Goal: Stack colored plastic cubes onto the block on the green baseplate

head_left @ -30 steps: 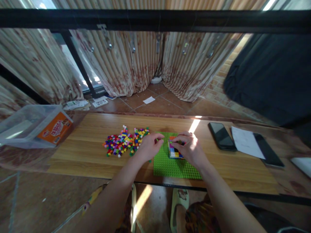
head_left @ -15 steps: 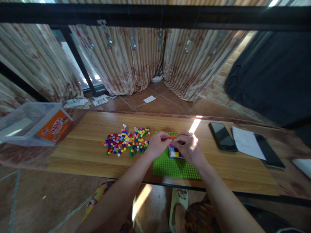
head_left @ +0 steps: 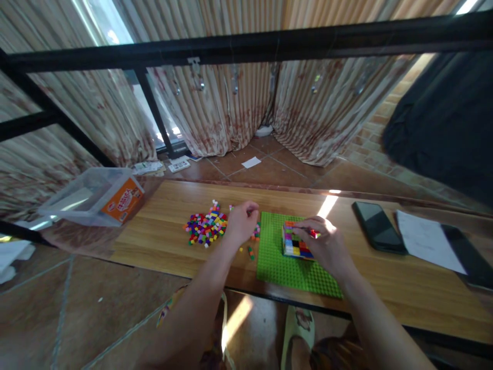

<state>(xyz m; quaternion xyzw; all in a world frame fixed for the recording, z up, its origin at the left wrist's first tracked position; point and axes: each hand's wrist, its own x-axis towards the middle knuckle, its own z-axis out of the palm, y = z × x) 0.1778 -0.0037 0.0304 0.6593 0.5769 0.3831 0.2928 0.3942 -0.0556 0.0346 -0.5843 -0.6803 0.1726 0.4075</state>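
Note:
A green studded baseplate lies on the wooden table, bearing a low block of multicoloured toy bricks. My right hand is over this block, thumb and fingertips pinched at its upper left part; what they pinch is hidden. Red bricks show under that hand. Left of the baseplate, my left hand hovers with curled fingers over the right end of the loose bricks. Whether it holds a brick cannot be seen. The main pile of small bricks spreads further left, and a few bricks lie near my left wrist.
A clear plastic box with an orange label stands at the table's left end. On the right lie a black phone, a white paper and another dark flat device. A dark rail crosses in front of the curtains.
My left hand has left the brick block and moved left to the loose bricks. My right hand stays at the block. The view has swung left, so things appear shifted right.

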